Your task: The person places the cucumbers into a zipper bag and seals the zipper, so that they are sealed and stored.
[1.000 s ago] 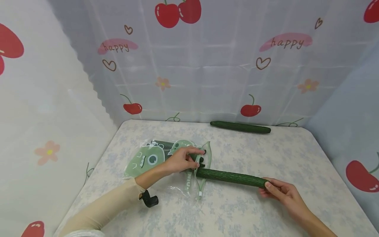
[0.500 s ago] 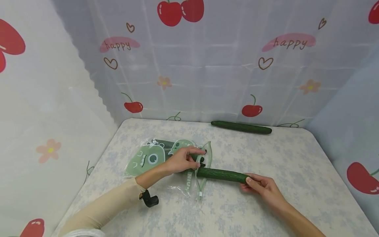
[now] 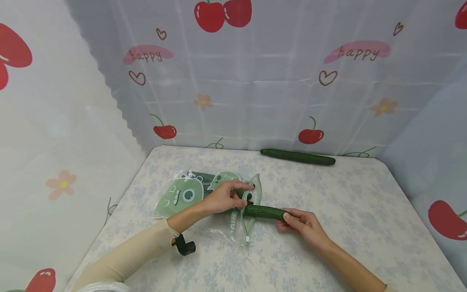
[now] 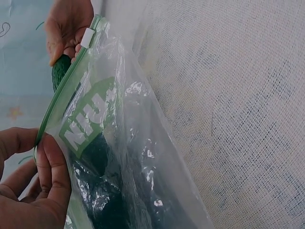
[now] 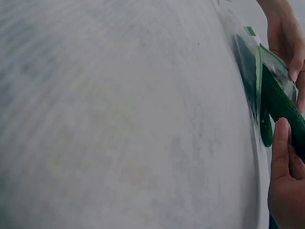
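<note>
"NIU" reads in white letters (image 4: 88,124) on the bag (image 3: 195,190), beside a cartoon monster with 1 large eye. "Happy" is written 2 times on the backdrop (image 3: 237,89), among cherries and hearts. The left hand (image 3: 224,197) pinches the bag's green zip edge between thumb and fingers; a white slider (image 4: 87,37) sits near 1 end of that edge. The right hand (image 3: 305,226) pinches the outer end of the cucumber (image 3: 265,212), whose other end is inside the bag. Compared with 1 second ago, the cucumber is further in and the right hand nearer the mouth; the left hand has barely moved. The far cucumber (image 3: 297,157) lies at the surface's (image 3: 328,190) back edge, as before.
</note>
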### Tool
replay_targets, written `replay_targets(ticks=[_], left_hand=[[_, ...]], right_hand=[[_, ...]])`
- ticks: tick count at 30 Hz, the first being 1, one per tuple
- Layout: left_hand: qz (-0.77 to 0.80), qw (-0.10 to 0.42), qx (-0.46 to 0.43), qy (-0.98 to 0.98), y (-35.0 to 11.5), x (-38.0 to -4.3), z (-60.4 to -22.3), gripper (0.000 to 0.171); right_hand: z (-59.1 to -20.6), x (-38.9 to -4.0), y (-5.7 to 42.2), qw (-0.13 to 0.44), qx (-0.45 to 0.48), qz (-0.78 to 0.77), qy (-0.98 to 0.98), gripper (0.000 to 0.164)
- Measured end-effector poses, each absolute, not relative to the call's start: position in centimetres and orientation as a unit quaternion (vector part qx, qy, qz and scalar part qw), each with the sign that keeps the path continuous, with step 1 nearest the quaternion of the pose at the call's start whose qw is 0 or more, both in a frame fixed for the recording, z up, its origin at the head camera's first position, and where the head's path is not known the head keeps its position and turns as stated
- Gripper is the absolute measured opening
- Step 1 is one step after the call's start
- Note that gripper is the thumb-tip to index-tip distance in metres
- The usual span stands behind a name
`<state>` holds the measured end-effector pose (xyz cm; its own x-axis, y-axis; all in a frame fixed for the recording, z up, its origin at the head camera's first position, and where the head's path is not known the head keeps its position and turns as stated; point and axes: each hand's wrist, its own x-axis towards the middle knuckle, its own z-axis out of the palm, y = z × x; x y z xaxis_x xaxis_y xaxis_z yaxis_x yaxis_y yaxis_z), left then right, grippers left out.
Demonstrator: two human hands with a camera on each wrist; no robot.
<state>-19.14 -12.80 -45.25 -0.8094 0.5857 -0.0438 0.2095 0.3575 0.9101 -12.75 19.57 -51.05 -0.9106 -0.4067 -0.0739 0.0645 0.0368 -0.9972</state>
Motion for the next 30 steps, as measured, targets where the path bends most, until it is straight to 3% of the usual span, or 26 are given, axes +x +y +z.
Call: replay_targets(ticks=[21, 30], left_hand=[[0.506, 0.174, 0.244, 0.809, -12.6, -19.5, -45.4, 0.054], [0.51, 0.182, 0.239, 0.806, -12.8, -19.5, -45.6, 0.054]], right_hand=[[-51.5, -15.3, 14.0, 0.208, -0.15, -0.69, 0.676, 0.053], [-50.9, -16.2, 13.7, 0.211, -0.173, -0.59, 0.76, 0.043]])
